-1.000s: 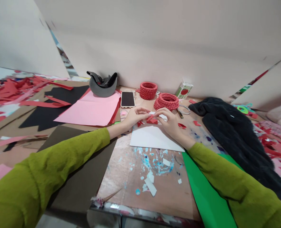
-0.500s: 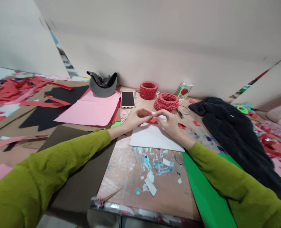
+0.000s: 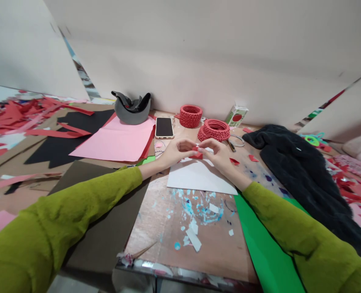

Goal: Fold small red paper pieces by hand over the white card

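Between the fingertips of both hands is a small piece of red paper (image 3: pixel 197 154), partly hidden by the fingers. My left hand (image 3: pixel 177 152) pinches it from the left, thumb underneath. From the other side my right hand (image 3: pixel 216 154) pinches it too, so the hands nearly meet. Below them lies a white sheet (image 3: pixel 195 177) on the paint-stained table. Just beyond my right hand sit stacked red crimped rings (image 3: pixel 216 129), with a second red ring stack (image 3: pixel 190 116) farther back. Small red paper pieces (image 3: pixel 234 161) lie to the right of my right hand.
A phone (image 3: pixel 164 127), a grey cap (image 3: pixel 133 109) and pink paper (image 3: pixel 116 140) lie to the left. At right are a small carton (image 3: pixel 237 116), a cutter (image 3: pixel 231 145), dark fuzzy cloth (image 3: pixel 293 171) and green paper (image 3: pixel 266 244). White scraps (image 3: pixel 193 239) lie in front.
Both hands stay in almost the same place. The fingers have shifted slightly around the red paper, and its visible part looks a little different.
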`<state>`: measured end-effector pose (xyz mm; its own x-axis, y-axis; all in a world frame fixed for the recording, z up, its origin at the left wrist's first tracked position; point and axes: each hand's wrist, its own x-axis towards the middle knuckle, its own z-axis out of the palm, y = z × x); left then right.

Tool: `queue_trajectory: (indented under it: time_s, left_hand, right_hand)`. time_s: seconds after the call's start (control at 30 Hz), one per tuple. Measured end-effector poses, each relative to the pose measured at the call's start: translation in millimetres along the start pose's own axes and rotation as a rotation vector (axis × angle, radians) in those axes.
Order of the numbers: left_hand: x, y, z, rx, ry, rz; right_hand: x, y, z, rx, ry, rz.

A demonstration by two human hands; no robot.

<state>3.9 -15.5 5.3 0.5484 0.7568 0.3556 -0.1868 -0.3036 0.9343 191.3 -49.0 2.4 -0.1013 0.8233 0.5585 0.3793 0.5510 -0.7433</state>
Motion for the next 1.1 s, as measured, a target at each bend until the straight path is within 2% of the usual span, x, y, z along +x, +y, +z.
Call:
queue_trajectory:
  time_s: [0.33, 0.47, 1.1]
  left_hand:
    - [0.9, -4.1, -2.5, 0.003, 0.029, -0.017]
    - [1.3, -5.9, -3.8, 0.000, 0.021, -0.023]
    - [1.6, -2.9, -3.9, 0.062, 0.009, -0.059]
  right_hand:
    - [1.3, -1.6, 0.4, 0.023, -0.033, 0.044]
    - [1.1, -4.6, -0.1, -0.053, -0.054, 0.051]
    - [1.1, -4.1, 0.7, -0.105, -0.048, 0.069]
